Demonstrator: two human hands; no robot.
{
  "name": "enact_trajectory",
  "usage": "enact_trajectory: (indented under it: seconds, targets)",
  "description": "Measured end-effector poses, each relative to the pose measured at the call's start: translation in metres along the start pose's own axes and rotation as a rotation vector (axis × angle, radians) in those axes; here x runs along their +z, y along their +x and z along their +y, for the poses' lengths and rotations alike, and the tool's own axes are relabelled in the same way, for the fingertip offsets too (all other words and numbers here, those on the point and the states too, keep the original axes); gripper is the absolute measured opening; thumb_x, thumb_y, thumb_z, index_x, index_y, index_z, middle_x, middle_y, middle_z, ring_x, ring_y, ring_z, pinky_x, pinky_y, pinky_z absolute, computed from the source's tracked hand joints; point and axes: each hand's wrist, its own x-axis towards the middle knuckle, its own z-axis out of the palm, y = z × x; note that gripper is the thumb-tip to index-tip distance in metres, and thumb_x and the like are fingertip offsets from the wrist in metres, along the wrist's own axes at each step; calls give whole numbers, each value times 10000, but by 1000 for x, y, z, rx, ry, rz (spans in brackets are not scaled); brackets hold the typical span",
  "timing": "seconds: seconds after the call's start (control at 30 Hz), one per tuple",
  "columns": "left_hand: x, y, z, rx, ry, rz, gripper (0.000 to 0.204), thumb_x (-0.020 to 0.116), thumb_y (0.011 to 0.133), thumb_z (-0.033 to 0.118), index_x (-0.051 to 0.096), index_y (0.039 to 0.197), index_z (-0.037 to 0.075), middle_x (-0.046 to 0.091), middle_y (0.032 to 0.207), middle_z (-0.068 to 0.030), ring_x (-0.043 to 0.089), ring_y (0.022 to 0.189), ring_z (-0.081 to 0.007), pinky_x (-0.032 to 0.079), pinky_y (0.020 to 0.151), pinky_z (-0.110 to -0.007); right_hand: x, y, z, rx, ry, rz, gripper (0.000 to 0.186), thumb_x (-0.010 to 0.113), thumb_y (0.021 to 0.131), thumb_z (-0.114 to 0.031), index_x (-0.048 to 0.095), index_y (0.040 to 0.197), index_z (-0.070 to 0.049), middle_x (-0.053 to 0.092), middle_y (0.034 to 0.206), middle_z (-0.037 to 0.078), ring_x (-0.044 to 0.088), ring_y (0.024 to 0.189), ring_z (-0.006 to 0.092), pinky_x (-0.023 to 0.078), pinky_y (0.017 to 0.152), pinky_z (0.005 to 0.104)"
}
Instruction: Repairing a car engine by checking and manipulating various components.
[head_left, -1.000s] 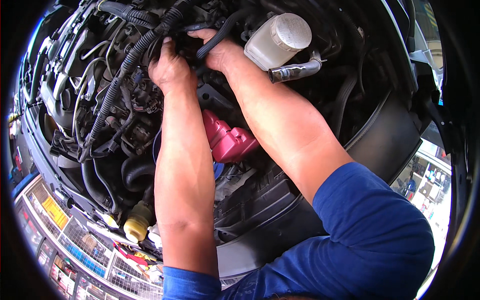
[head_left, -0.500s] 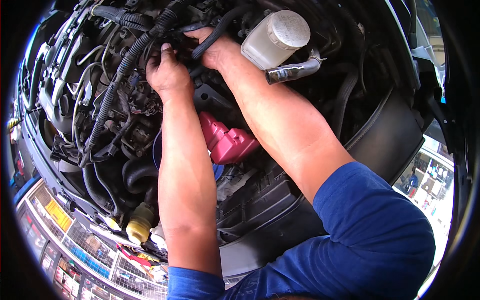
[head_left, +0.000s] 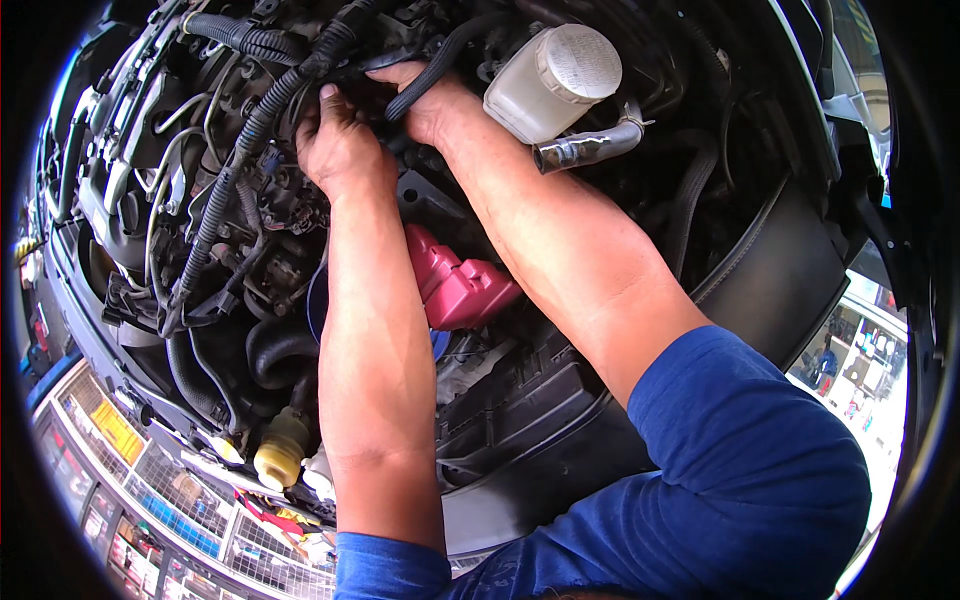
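Both my arms reach deep into a car's engine bay. Beside a ribbed black wiring conduit (head_left: 222, 190), my left hand (head_left: 345, 150) is closed, thumb up. Its other fingers curl down out of sight, and whatever they grip is hidden. My right hand (head_left: 432, 105) is just to the right, under a black rubber hose (head_left: 440, 65) that crosses over it. Those fingertips vanish among dark parts, so their grip does not show. A white fluid reservoir (head_left: 540, 95) with a round cap sits right of my right wrist. Below it, a shiny metal pipe end (head_left: 588, 150) lies close above my forearm.
Between my forearms is a dark pink plastic piece (head_left: 465, 290). A yellowish plastic container (head_left: 282, 450) sits near the front edge, left of my left forearm. Thin metal lines (head_left: 155, 220) and engine parts crowd the left. A black panel (head_left: 770, 270) borders the right side.
My left hand has turned slightly at the wrist and shifted a little to the right. My right hand stays nearly in place under the hose.
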Motion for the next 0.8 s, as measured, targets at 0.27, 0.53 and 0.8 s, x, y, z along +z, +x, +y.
enact_trajectory:
  seconds: [0.27, 0.53, 0.8]
  targets:
    - [-11, 7, -2, 21, 27, -70, 135, 568, 994, 51, 625, 1081, -35, 700, 1007, -131, 676, 862, -226, 549, 777, -327, 7, -6, -3, 6, -37, -23, 238, 649, 911, -43, 680, 1143, 0, 722, 1089, 139, 692, 955, 270, 570, 858, 368]
    - [-13, 9, -1, -2, 2, -89, 61, 550, 1002, 46, 601, 973, 28, 614, 873, -74, 584, 802, -186, 496, 737, -323, 31, -16, -6, -18, -228, 123, 270, 590, 986, -151, 676, 1173, 23, 718, 1145, 141, 662, 988, 226, 525, 902, 340]
    - [-9, 18, -10, 1, 65, -62, 223, 536, 1008, 155, 663, 1083, -11, 677, 962, -91, 606, 906, -183, 490, 829, -323, 16, 10, -7, 10, -281, 10, 271, 656, 938, -134, 689, 1165, 10, 712, 1135, 133, 633, 1016, 226, 490, 913, 344]
